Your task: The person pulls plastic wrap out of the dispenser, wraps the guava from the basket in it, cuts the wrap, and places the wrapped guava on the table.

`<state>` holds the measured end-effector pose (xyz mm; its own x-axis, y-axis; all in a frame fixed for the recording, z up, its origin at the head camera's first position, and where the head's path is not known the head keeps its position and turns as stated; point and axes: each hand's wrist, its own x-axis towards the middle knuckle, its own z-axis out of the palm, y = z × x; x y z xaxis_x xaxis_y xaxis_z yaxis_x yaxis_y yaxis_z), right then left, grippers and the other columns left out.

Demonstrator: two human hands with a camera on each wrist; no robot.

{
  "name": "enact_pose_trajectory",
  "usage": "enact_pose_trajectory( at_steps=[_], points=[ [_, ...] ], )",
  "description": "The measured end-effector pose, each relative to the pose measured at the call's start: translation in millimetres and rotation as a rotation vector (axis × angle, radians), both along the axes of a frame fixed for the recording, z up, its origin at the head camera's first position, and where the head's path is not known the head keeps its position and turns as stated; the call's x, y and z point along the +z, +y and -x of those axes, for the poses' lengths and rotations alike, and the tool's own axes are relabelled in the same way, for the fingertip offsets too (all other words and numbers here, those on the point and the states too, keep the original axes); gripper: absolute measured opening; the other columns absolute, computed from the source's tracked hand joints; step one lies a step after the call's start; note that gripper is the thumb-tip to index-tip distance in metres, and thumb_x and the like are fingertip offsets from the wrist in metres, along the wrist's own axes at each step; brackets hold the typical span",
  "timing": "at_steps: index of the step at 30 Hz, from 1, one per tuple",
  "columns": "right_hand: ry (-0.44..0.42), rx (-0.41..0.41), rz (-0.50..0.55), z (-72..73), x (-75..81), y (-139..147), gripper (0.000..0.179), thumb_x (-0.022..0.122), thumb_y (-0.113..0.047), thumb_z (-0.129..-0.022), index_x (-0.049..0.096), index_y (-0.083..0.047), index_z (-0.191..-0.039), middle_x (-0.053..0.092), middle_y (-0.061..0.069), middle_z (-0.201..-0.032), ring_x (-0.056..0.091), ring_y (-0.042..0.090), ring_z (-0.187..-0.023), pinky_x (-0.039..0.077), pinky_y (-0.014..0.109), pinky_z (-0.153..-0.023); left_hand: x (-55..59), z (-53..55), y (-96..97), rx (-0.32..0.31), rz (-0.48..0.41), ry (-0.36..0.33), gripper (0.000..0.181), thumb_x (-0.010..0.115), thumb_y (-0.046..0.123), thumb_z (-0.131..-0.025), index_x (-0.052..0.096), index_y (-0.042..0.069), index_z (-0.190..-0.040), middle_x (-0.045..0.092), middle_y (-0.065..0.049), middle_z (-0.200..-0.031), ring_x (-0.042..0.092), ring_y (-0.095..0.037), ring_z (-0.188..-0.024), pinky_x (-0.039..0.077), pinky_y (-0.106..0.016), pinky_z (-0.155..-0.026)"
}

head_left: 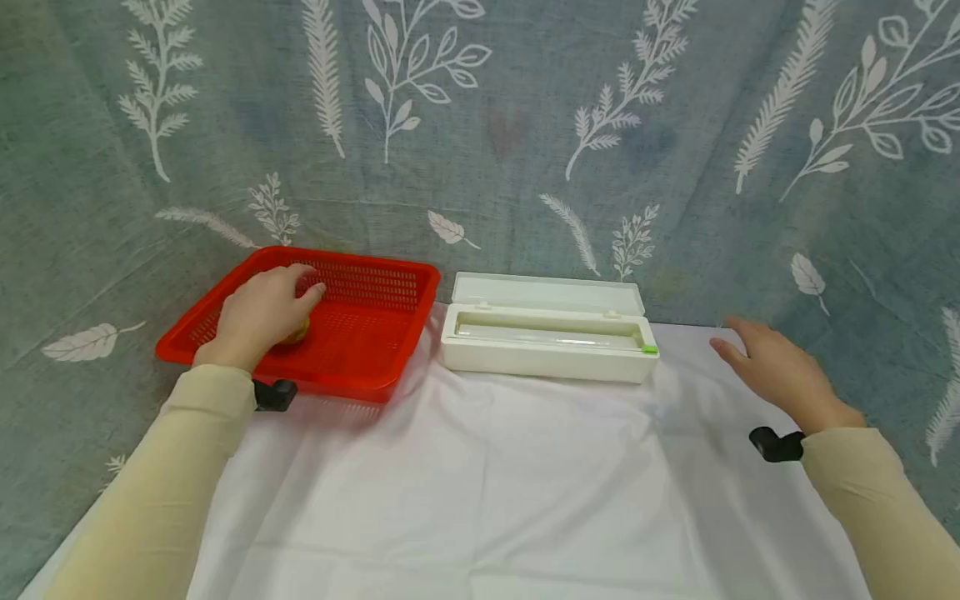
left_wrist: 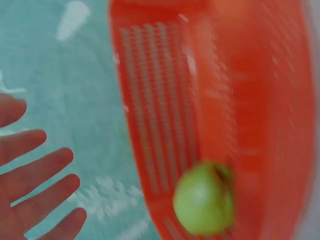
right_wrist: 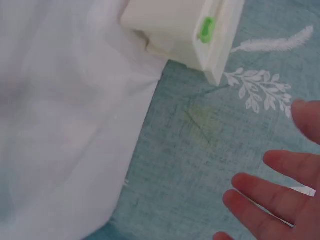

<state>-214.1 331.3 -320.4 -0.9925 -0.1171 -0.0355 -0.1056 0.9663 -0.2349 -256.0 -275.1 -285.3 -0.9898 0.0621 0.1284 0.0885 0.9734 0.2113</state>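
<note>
A green apple (left_wrist: 202, 200) lies inside the red plastic basket (head_left: 411, 287), at one end of it in the left wrist view. Above the basket's left part is my left hand (head_left: 262, 312), which covers much of the apple in the head view. Its fingers (left_wrist: 42, 182) are spread and hold nothing. To the right, my right hand (head_left: 783, 371) hovers beyond the end of a white cling film dispenser (head_left: 540, 365), its fingers (right_wrist: 270, 192) extended and free of any object. The dispenser's lid (head_left: 547, 290) is raised, and a green slide cutter (head_left: 649, 349) sits at its right end.
A white cloth (head_left: 480, 483) covers the table under the basket and dispenser. Behind them hangs a grey-green curtain (head_left: 510, 175) with white leaf prints, close to the back of both.
</note>
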Motion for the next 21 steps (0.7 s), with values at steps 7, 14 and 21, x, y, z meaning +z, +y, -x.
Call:
enact_pose_trajectory(
  at_steps=[7,14,21],
  points=[
    [0.181,-0.074,0.202,-4.5,-20.8,-9,0.064,0.032,-0.053,-0.091,0.041,-0.003,-0.130,0.049,0.026,-0.118,0.049,0.041,-0.099,0.040,0.054,-0.069,0.5,-2.7,51.4,-0.044,-0.222,0.102,0.057,0.036,0.057,-0.087,0.051,0.016,-0.123,0.056,-0.009,-0.114,0.053,-0.028,-0.092,0.042,-0.049,-0.075],
    [0.254,-0.149,0.398,3.8,-35.3,-27,0.062,0.032,-0.053,-0.090,0.044,-0.008,-0.131,0.051,0.020,-0.119,0.047,0.037,-0.105,0.041,0.054,-0.077,-13.7,-9.0,107.7,-0.146,-0.330,0.154,0.045,0.043,0.052,-0.087,0.054,0.023,-0.120,0.058,0.000,-0.111,0.054,-0.020,-0.094,0.043,-0.044,-0.081],
    [0.316,-0.186,0.554,15.1,-50.1,-46,0.054,0.036,-0.049,-0.091,0.047,-0.012,-0.128,0.053,0.013,-0.120,0.051,0.030,-0.104,0.041,0.051,-0.082,-33.3,-5.8,155.7,-0.244,-0.398,0.191,0.038,0.044,0.046,-0.090,0.056,0.024,-0.118,0.061,0.004,-0.104,0.055,-0.018,-0.089,0.044,-0.039,-0.076]
  ],
)
